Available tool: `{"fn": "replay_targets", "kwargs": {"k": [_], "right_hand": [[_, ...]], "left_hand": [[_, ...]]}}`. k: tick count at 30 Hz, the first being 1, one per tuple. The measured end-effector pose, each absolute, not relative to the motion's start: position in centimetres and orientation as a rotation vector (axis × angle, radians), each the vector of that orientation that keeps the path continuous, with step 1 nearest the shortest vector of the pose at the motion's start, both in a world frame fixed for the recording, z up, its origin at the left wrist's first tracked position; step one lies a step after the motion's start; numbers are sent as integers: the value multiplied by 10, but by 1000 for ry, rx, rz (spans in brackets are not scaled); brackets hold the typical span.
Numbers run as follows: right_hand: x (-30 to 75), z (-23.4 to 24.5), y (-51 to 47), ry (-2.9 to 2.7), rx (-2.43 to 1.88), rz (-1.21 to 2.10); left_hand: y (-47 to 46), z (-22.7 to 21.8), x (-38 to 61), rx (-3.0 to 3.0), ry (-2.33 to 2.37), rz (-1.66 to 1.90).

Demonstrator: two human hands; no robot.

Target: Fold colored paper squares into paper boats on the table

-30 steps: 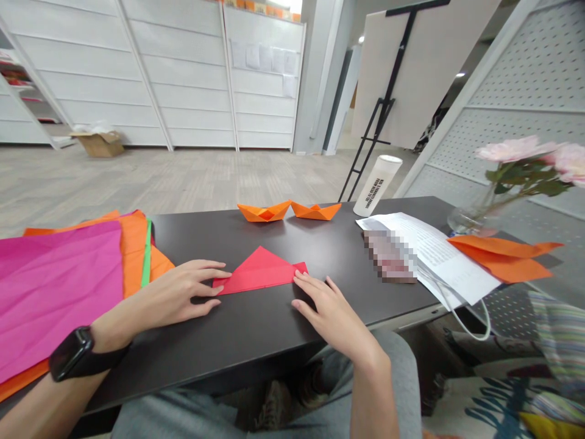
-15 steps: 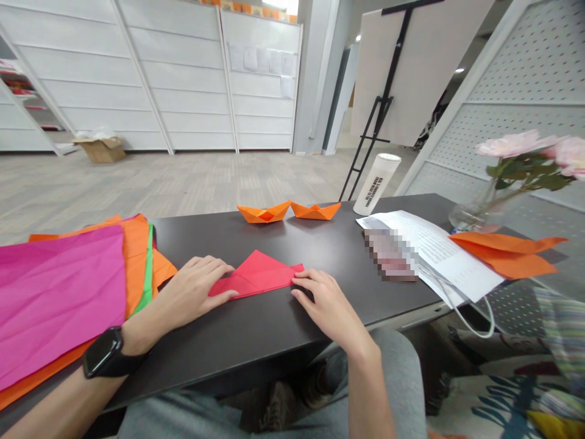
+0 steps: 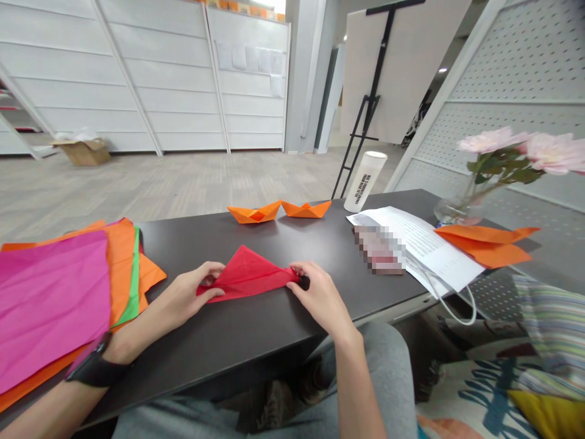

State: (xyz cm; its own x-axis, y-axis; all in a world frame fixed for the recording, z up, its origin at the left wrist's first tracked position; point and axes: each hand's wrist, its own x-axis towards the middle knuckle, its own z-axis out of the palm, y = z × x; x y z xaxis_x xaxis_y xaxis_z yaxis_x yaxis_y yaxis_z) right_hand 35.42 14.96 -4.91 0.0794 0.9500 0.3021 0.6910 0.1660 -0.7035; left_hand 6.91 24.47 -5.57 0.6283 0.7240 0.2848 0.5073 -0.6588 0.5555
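A red sheet of folded paper (image 3: 249, 272), peaked at the top with a long lower edge, is between my hands over the dark table (image 3: 256, 341). My left hand (image 3: 194, 289) pinches its left corner between thumb and fingers. The right corner is gripped by my right hand (image 3: 317, 292), thumb below and fingers curled above. Beyond the red paper, two orange paper boats (image 3: 255, 213) stand side by side near the table's far edge.
To the left lies a stack of coloured paper (image 3: 50, 286), magenta on top. At right are printed sheets (image 3: 420, 244) with a cable, a white canister (image 3: 365, 182), an orange folded paper (image 3: 487, 244) and a glass vase (image 3: 457, 207) of pink flowers.
The red paper, lying flatter before, is now raised and its lower edge opened. Both hands have gone from resting on it to gripping its two ends. The view has shifted slightly.
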Motion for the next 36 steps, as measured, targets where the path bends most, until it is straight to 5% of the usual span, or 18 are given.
{"fn": "replay_targets", "kwargs": {"k": [12, 36], "right_hand": [[358, -50, 154, -1713, -1426, 536], [362, -58, 157, -997, -1033, 1311]], "left_hand": [[238, -45, 71, 2467, 898, 582], [240, -51, 67, 2465, 968, 674]]}}
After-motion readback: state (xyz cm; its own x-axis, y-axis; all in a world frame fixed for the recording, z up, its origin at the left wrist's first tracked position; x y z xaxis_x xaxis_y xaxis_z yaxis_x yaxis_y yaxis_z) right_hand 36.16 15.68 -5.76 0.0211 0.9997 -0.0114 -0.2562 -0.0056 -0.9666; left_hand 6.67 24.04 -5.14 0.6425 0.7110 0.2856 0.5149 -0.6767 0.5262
